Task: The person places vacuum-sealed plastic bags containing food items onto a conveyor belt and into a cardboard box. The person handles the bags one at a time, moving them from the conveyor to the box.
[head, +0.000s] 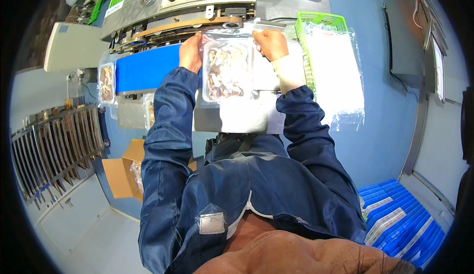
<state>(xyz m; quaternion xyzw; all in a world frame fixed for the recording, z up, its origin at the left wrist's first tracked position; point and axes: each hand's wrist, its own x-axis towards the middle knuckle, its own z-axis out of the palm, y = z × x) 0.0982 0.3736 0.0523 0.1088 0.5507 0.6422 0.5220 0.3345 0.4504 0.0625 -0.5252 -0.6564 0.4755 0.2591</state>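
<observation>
A clear plastic tray of sliced food pieces (226,70), perhaps mushrooms, lies inside a transparent bag before me. My left hand (191,53) pinches the bag's far left corner, next to the blue conveyor belt (144,68). At the far right corner my right hand (272,44) grips the film between thumb and fingers. The bag's far edge is stretched between both hands, close to the band sealing machine (177,11). Another bagged tray (107,83) rests at the belt's left end. Glare hides part of the food and table.
Right of my right hand stands a green plastic basket (305,52) with a stack of clear bags (335,74) over it. A cardboard box (124,174) is on the lower left, near a metal rack (59,144). Blue crates or panels (403,218) are stacked at lower right.
</observation>
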